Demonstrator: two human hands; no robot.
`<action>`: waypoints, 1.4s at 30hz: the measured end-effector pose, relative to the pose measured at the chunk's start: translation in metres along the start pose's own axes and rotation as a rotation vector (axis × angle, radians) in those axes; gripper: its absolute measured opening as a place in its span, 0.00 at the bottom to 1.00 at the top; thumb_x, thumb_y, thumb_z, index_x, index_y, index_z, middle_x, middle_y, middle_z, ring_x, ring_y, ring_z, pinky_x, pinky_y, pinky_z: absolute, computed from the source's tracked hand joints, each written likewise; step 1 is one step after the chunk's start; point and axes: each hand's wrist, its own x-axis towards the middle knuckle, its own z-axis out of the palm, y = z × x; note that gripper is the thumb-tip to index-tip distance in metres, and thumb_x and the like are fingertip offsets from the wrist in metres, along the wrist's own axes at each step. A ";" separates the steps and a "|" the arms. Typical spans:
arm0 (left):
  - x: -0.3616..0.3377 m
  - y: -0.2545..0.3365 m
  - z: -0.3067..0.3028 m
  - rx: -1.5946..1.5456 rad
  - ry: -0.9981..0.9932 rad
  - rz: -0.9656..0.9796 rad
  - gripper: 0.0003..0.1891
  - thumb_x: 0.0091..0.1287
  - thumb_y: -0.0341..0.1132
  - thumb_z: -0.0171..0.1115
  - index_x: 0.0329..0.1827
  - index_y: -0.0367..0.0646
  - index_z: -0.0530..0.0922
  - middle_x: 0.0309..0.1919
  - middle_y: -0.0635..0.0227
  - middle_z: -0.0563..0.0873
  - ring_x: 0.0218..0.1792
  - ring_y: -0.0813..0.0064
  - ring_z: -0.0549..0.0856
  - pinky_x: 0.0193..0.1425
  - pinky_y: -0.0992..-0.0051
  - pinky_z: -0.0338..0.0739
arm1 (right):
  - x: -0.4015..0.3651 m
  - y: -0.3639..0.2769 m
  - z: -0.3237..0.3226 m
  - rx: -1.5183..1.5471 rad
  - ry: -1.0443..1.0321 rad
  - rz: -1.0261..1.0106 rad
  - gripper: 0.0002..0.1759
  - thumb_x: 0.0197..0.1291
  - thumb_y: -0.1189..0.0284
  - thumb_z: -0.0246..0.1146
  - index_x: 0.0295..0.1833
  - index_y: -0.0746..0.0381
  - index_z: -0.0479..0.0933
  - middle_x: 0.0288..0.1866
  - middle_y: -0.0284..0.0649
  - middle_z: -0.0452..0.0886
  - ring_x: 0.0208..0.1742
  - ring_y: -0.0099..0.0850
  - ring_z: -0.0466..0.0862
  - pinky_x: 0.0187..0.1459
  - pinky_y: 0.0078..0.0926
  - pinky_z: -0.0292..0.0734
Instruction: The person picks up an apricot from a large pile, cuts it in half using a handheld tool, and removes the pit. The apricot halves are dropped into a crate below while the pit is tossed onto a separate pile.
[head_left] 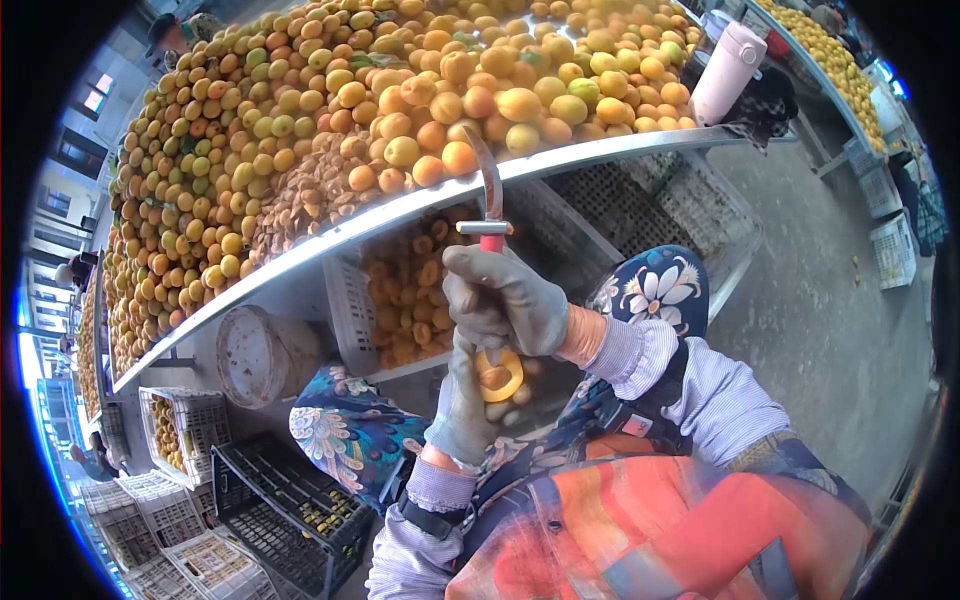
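Note:
My right hand, in a grey glove, is closed round the red handle of a knife. Its curved, stained blade points up and away from me, and a short metal crosspiece sits where blade and handle meet. Just below, my gloved left hand grips a cut apricot, its open face up with the brown stone showing. The two hands touch or nearly touch. Beneath them, a white crate of apricot halves stands under the table edge.
Whole apricots cover the metal-edged table, with a heap of stones near its edge. A pink flask stands at the right end. Below are a white bucket, a black crate and stacked white crates.

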 end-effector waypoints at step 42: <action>0.030 0.000 0.009 0.195 0.454 0.051 0.23 0.74 0.51 0.45 0.54 0.38 0.72 0.37 0.63 0.82 0.33 0.71 0.81 0.38 0.75 0.76 | 0.001 0.023 -0.008 -0.078 0.469 -0.197 0.14 0.67 0.59 0.57 0.35 0.57 0.73 0.18 0.27 0.66 0.13 0.19 0.63 0.17 0.20 0.61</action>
